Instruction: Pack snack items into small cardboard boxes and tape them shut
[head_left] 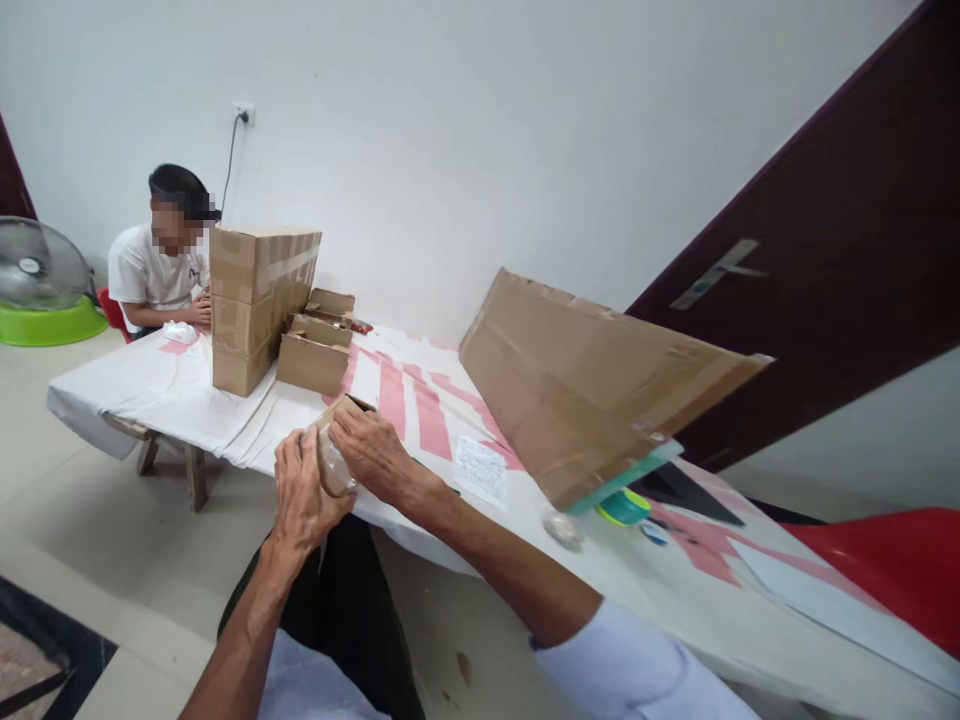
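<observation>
My left hand (304, 500) is wrapped around what looks like a roll of clear tape (336, 468), pale and shiny, at the table's front edge. My right hand (375, 455) reaches across from the right, its fingers closed and bent down onto the roll's upper side. Whether a loose tape end is pinched there cannot be made out. Just behind the fingers shows the brown edge of a small cardboard box (349, 402), mostly hidden by my hands. Farther back stand open cardboard boxes (311, 362) next to a stack of closed, taped boxes (236, 325).
Across the white-covered table (172, 395) sits a person (154, 270) in a white shirt. To the right, a large cardboard sheet (600, 385) leans at a slant. A handwritten paper (480, 470), another clear tape roll (562, 530) and a green-blue tape roll (624, 507) lie nearby.
</observation>
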